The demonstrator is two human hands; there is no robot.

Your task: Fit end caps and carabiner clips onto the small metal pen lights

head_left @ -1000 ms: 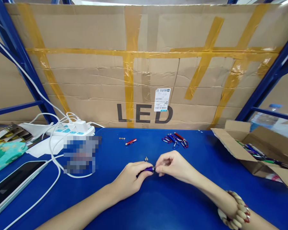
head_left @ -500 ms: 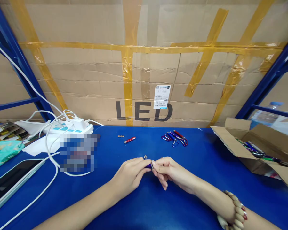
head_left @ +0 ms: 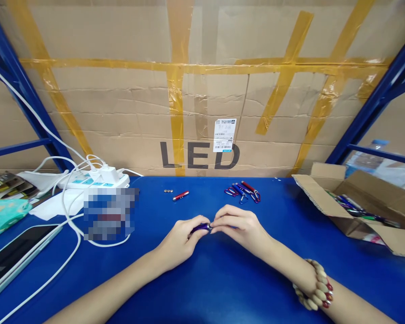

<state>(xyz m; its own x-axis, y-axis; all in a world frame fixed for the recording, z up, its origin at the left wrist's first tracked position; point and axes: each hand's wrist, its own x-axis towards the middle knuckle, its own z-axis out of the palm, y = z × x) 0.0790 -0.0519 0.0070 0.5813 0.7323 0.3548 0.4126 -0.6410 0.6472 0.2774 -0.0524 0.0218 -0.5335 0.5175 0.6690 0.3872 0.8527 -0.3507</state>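
Note:
My left hand (head_left: 180,238) is closed around a small purple pen-shaped torch (head_left: 200,228), held just above the blue table (head_left: 222,288). My right hand (head_left: 238,227) pinches the torch's silver end with its fingertips. A beaded bracelet (head_left: 313,292) sits on my right wrist. Further back lie a red torch (head_left: 181,195), a few small button cells (head_left: 169,191) and a small heap of red and blue carabiner clips (head_left: 243,192).
An open cardboard box (head_left: 357,211) with several coloured torches stands at the right. A white power strip (head_left: 96,180) with cables, a blurred item (head_left: 108,212) and a tablet (head_left: 13,254) lie at the left. A taped cardboard wall marked LED (head_left: 199,155) closes the back.
My right hand has turned at the torch's end, its fingers now over the top. The small silver part that lay just behind the hands no longer shows.

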